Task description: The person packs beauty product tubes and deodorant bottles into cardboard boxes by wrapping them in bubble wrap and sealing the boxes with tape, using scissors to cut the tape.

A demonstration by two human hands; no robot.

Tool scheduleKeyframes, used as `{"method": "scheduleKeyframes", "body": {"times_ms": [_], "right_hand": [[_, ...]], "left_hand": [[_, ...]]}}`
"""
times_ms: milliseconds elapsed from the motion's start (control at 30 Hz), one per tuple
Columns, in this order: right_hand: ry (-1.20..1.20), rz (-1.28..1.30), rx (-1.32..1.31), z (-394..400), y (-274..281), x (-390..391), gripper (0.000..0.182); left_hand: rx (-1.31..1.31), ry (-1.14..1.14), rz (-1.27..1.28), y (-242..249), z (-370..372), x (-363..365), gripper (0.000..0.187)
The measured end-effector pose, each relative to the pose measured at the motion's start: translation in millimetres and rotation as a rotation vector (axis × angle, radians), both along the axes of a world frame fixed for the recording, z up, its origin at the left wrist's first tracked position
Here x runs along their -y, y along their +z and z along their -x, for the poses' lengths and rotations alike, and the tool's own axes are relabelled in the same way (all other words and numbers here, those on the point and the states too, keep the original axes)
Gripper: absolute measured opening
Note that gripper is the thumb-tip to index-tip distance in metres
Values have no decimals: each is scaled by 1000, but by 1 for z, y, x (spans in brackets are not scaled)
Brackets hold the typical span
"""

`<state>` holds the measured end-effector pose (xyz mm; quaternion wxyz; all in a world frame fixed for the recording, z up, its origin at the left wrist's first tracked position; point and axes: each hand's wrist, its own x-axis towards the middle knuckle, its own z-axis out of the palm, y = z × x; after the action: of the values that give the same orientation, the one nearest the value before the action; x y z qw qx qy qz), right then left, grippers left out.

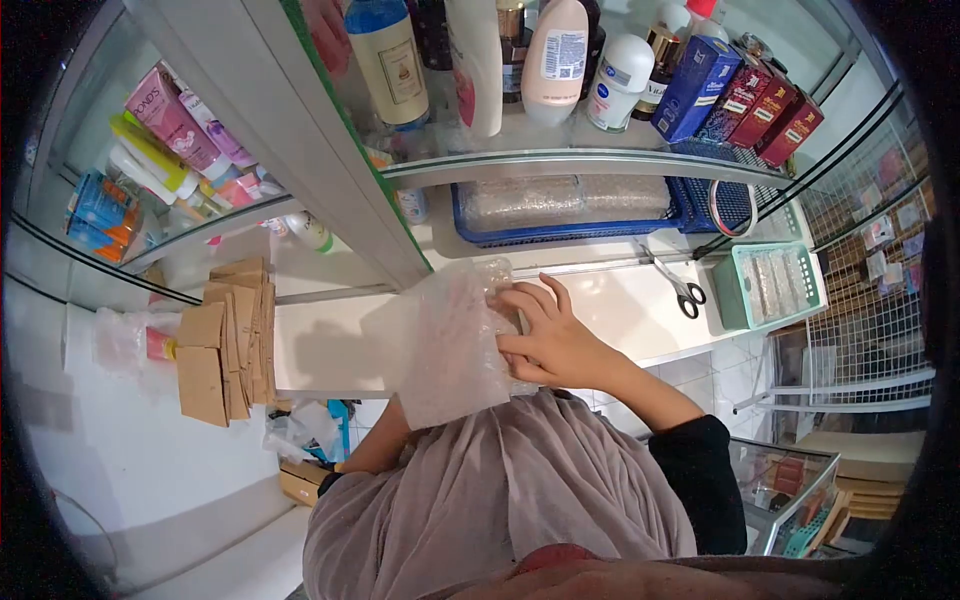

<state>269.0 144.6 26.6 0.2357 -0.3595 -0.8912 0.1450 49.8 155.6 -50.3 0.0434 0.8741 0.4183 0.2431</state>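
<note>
A sheet of clear bubble wrap [455, 345] is held up in front of my body, over the edge of the white counter. My right hand [555, 340] is at its right edge, with bent fingers and thumb gripping the plastic. Of my left arm [382, 438], only the forearm shows below the wrap. The left hand itself is hidden behind the sheet, so its fingers cannot be seen.
Folded cardboard boxes [228, 340] stand at the left of the white counter [330, 345]. Scissors [680, 285] lie to the right, beside a green basket [735, 290]. A blue tray [560, 235] holds bubble wrap under the glass shelf [600, 160] of bottles.
</note>
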Motion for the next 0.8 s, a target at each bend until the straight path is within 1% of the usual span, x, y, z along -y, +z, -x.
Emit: {"method": "scheduleKeyframes", "body": {"times_ms": [67,167,267,300,367,400,500,567,600,667,700,733,800], "right_hand": [[-15,22,3,0,-4,1,18],[-29,49,20,-2,-7,2,20],[-34,32,15,-2,-12,3,21],[-36,19,9,-3,-13,3,21],[-50,76,-81,-4,-12,4,21],[-57,102,-126,-5,-10,5,22],[-125,355,-249,-14,6,7,28],[-208,291,-263,-11,14,16,38],[-250,259,-269,-9,19,22,43],[-260,136,-253,16,34,33,46],[-266,76,-246,30,37,36,47],[-241,30,-185,40,34,39,50],[-191,-58,-63,53,26,41,54]], "left_hand": [[-73,-18,20,9,-2,-2,62],[-226,-69,365,69,-11,3,71],[-204,-173,334,61,-4,-1,77],[-153,-195,354,64,-2,-1,80],[-52,-236,393,73,1,-1,84],[-72,-232,346,69,2,-2,86],[-113,-214,231,57,6,0,90],[-118,-201,197,55,6,2,92],[-118,-205,232,59,6,2,92],[-122,-211,303,71,4,2,92],[21,-235,457,62,4,1,91],[165,-258,610,52,2,-1,89],[231,-317,575,50,3,-1,84]]}}
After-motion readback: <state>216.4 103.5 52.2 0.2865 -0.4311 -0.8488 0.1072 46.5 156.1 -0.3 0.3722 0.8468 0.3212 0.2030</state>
